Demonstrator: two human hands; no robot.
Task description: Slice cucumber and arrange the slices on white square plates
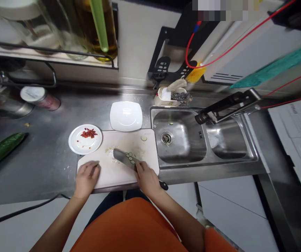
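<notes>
My right hand [147, 178] grips a kitchen knife [124, 158] by its black handle, which sticks out behind the hand. Its broad blade lies across the white cutting board [108, 176], tip toward the left. Several thin cucumber slices [130, 157] cling to or lie along the blade's right side. On the board's left part rests my left hand [87, 175], fingers curled together; a small dark bit shows at the fingertips, too small to name. One more slice [144, 138] lies near the board's top right corner, and wet pale scraps are scattered around the blade.
A white plate with chopped red pieces [85, 147] overlaps the board's top left corner. Behind the board stands a square white plate [126, 117]. A whole cucumber [2, 150] lies far left, near a can [41, 98]. A double sink [179, 140] with black faucet [218, 106] adjoins on the right.
</notes>
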